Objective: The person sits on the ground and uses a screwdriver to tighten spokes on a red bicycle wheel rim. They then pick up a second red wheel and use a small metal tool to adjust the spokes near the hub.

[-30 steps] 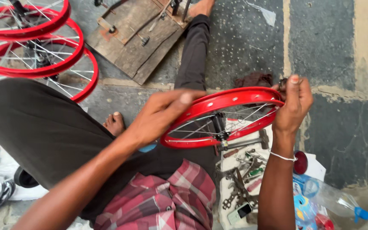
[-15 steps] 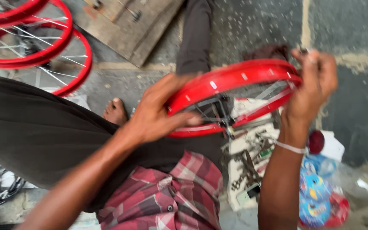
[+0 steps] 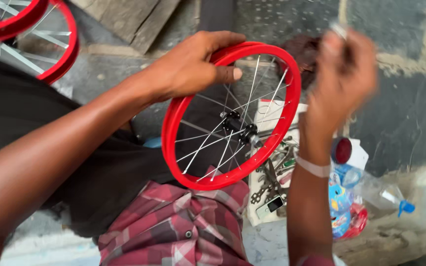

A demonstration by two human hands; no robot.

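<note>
While the left hand (image 3: 193, 64) grips the top of the red wheel (image 3: 232, 116), fingers curled over the rim and thumb inside it, the wheel stands tilted above the person's lap with its spokes and hub (image 3: 240, 129) facing the camera. Just beside the rim's right edge, the right hand (image 3: 343, 74) is raised and blurred; whether it grasps anything cannot be told. Tools (image 3: 272, 172) lie below, more red wheels (image 3: 30, 34) upper left.

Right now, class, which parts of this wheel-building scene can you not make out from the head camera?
- Right hand: motion-blurred; what its fingers pinch is unclear.
- Tools on the white sheet: partly hidden behind the red wheel rim and forearm.
- Second red wheel: cut off by the top-left edge.
- Left hand covers part of the rim.
</note>
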